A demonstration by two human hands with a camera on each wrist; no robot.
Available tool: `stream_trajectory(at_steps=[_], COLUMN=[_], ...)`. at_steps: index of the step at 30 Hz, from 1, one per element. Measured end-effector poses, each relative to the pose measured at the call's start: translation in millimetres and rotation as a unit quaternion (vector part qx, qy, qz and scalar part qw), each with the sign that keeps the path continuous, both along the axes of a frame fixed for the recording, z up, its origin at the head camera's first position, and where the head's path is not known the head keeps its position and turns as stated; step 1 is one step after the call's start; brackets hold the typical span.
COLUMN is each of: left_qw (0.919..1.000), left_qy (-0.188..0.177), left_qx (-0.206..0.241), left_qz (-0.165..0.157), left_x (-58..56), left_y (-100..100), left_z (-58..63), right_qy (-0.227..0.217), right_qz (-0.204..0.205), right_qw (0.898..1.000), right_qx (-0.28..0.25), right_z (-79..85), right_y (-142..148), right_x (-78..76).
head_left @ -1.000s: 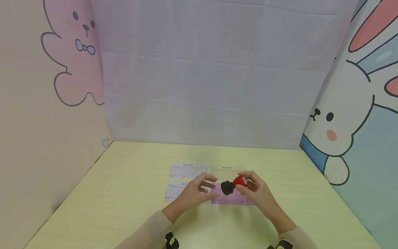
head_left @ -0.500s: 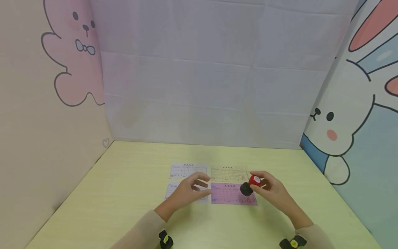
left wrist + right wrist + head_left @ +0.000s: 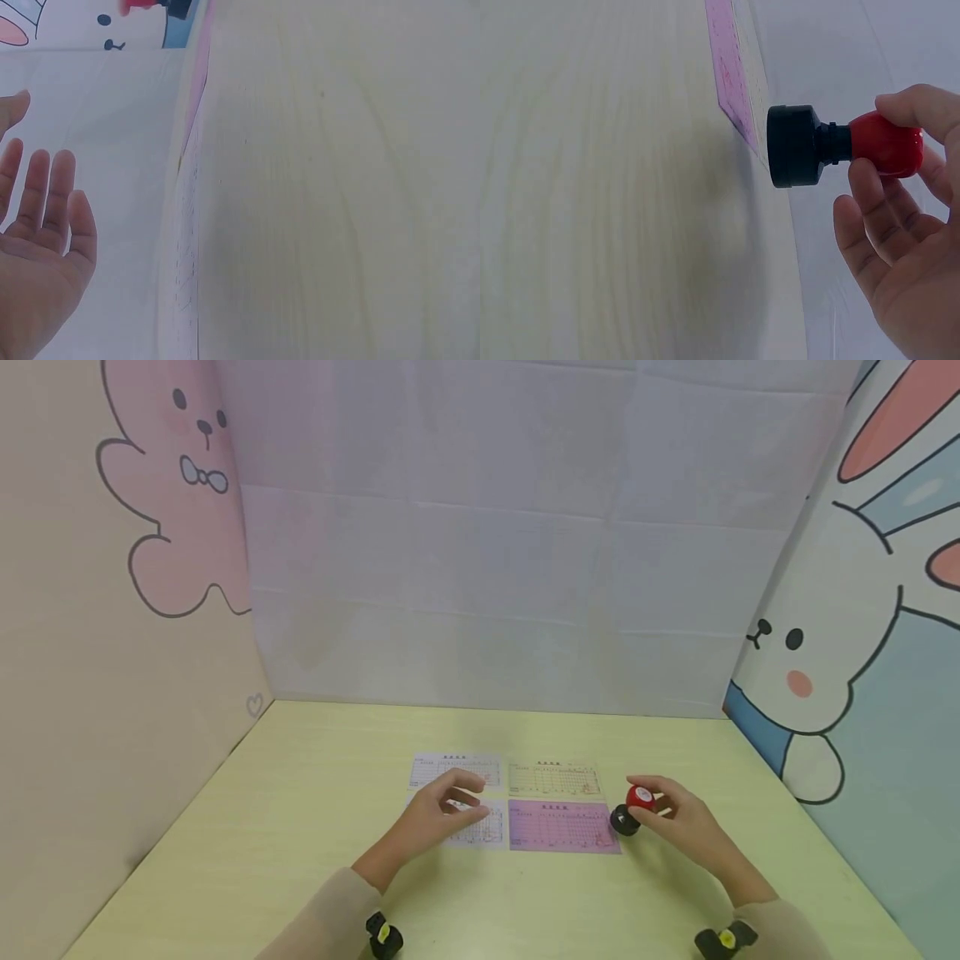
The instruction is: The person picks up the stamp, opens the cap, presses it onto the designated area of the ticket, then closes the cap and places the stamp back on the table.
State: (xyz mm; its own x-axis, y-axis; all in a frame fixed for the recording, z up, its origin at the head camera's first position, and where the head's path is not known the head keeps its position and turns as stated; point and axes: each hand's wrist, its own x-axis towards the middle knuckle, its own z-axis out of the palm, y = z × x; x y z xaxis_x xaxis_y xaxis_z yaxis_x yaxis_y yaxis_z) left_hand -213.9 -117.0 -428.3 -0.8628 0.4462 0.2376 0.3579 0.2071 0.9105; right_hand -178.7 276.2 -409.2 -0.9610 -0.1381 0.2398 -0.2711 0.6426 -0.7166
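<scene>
My right hand [image 3: 681,816] pinches the red knob of a stamp [image 3: 886,142] between thumb and fingers. The stamp's round black base [image 3: 793,146] points down, close over the table just off the right edge of the pink form [image 3: 562,827]. My left hand [image 3: 435,810] holds nothing; its fingers are loosely bent above the white form [image 3: 480,827] at front left, partly covering it. In the left wrist view its palm and spread fingers [image 3: 56,195] show beside the table's surface.
Behind lie another white form [image 3: 427,770] and a pale yellow form [image 3: 555,778], making a two-by-two layout with the front pair. Small reddish marks show at lower right on the forms. A white cloth wall [image 3: 487,568] closes off the table's [image 3: 300,827] back; printed panels flank it.
My right hand has carried the stamp rightward from over the pink form to beyond its right edge, tipping its base downward. The left hand has drawn back to the left.
</scene>
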Motion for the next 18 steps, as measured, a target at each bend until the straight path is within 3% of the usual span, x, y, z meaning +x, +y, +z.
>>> stream_trajectory(at_steps=[18], left_qw=[0.9991], left_qy=[-0.001], left_qx=[-0.006], left_qz=[0.042], left_x=[-3.7], left_y=[-19], left_z=[0.8], right_qy=[0.003], right_qz=[0.009], right_qw=[0.999], right_qx=[0.036], right_z=[-4.7], right_y=[8], right_x=[-1.9])
